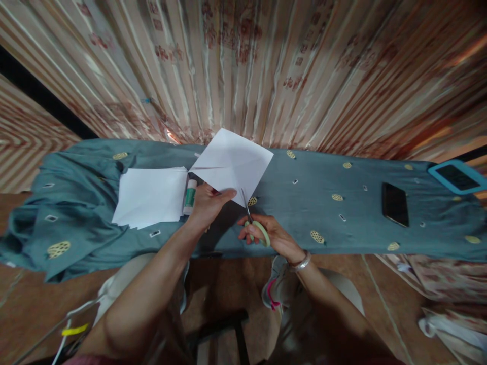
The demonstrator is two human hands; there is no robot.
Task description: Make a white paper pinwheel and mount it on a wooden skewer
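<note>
While pinching a white paper sheet (243, 157) in the left hand (207, 204), just ahead of both hands, grips green-handled scissors (262, 228) in the right hand (274, 232), pointed across the sheet's near corner.

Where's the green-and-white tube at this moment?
In the head view, the green-and-white tube is left of centre on the teal cloth, between the stack of white paper and the person's left hand.
</note>
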